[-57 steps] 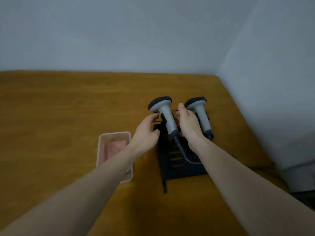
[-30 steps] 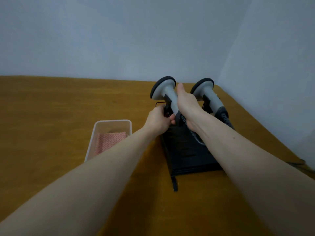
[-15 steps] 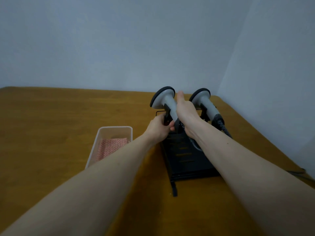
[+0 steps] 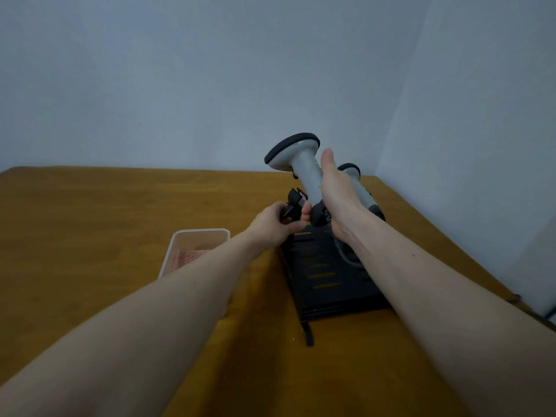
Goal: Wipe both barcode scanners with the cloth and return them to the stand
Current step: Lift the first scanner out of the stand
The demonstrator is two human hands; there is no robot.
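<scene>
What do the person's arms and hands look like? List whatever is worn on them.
Nothing is worn. Both forearms are bare as far as the picture's lower edge, with no sleeve in view. The left hand and right hand carry no glove, and no ring, watch or wristband shows. A small dark spot marks the right forearm.

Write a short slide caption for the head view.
Right hand lifts one scanner while left hand holds the stand.
</scene>
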